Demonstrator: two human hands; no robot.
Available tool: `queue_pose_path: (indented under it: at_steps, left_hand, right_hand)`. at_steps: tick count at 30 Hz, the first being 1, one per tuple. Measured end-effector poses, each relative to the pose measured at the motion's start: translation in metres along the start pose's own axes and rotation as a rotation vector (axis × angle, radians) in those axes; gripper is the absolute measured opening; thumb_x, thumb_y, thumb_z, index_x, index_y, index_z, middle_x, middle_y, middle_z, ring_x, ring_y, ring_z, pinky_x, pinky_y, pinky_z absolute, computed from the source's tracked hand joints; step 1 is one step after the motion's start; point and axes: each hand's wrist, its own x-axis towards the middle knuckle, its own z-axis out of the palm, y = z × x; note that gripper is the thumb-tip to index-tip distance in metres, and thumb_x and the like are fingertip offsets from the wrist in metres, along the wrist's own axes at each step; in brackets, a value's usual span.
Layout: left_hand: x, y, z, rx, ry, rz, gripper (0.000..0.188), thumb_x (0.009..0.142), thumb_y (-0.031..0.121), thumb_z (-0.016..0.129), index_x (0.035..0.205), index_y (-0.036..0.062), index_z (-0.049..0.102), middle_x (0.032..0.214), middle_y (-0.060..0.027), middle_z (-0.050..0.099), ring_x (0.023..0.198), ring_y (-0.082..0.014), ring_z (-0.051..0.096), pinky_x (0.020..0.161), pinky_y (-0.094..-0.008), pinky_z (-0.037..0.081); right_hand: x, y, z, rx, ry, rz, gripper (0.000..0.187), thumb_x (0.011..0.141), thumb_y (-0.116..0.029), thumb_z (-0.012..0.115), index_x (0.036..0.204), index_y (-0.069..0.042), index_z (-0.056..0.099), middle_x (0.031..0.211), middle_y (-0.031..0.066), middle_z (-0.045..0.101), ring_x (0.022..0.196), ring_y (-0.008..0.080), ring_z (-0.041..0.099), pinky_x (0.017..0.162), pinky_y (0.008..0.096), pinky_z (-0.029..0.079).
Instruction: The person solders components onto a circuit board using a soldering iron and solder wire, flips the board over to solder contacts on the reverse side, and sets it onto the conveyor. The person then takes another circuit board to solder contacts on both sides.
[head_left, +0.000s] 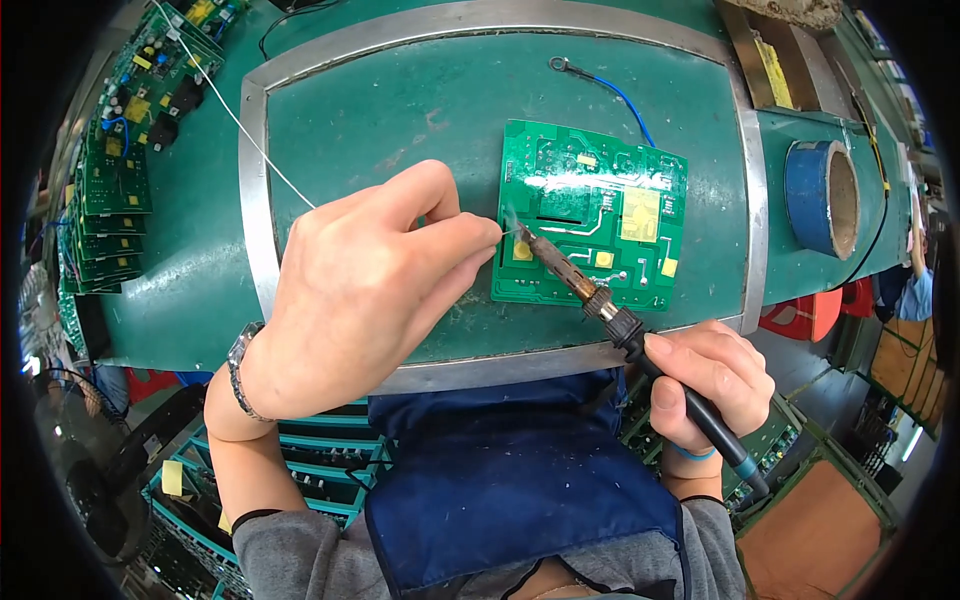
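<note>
Green surface (pixel 400 110) carries the circuit board (pixel 590 215) toward two o'clock; at its nine o'clock the left hand (pixel 370 275) seemingly pinches a thin white wire (pixel 238 123), and the soldering iron (pixel 630 342), gripped by the right hand (pixel 720 380) at five o'clock, could slip and burn these close fingers.

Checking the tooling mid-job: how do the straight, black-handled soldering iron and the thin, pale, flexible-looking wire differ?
The soldering iron is thick and straight; the wire is thin and gently curved.
The iron's handle is black; the wire is pale.
The right hand grips the iron; the wire runs to the left hand.
Both are long.
</note>
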Motion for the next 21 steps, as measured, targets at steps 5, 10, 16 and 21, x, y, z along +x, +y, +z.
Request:
queue_pose_path:
  at_steps: [5,10,16,21]
  left_hand:
    - [0.001,0.000,-0.001,-0.038,0.021,-0.034,0.019,0.075,-0.002,0.075,0.092,0.0058,0.074,0.073,-0.0045,0.051,0.060,-0.0166,0.053,0.053,-0.0304,0.043]
    - [0.001,0.002,-0.002,-0.091,0.044,-0.081,0.020,0.075,-0.003,0.075,0.093,0.0061,0.074,0.073,-0.0041,0.052,0.061,-0.0148,0.053,0.053,-0.0294,0.043]
    - [-0.001,0.007,0.002,-0.090,0.001,0.028,0.022,0.074,-0.001,0.077,0.094,0.0071,0.074,0.074,-0.0040,0.054,0.061,-0.0164,0.054,0.053,-0.0295,0.043]
    - [-0.001,0.009,0.009,-0.124,-0.033,0.078,0.022,0.074,0.002,0.079,0.094,0.0073,0.074,0.074,-0.0041,0.054,0.060,-0.0181,0.054,0.051,-0.0311,0.042]
  right_hand:
    - [-0.001,-0.001,0.002,-0.016,0.012,0.001,0.030,0.069,-0.002,0.076,0.100,-0.001,0.075,0.079,0.0106,0.070,0.061,0.0223,0.067,0.055,0.0303,0.056]
    - [-0.014,-0.002,-0.009,-0.071,0.118,0.003,0.021,0.077,-0.010,0.074,0.096,-0.001,0.074,0.074,0.0105,0.069,0.055,0.0215,0.064,0.050,0.0294,0.052]
    - [-0.029,-0.004,-0.018,-0.130,0.204,0.016,0.024,0.086,-0.021,0.072,0.096,0.001,0.073,0.069,0.0119,0.067,0.053,0.0220,0.063,0.049,0.0285,0.050]
    - [-0.037,-0.003,-0.020,-0.128,0.225,0.051,0.025,0.086,-0.022,0.073,0.096,0.001,0.072,0.069,0.0116,0.067,0.054,0.0223,0.063,0.049,0.0295,0.051]
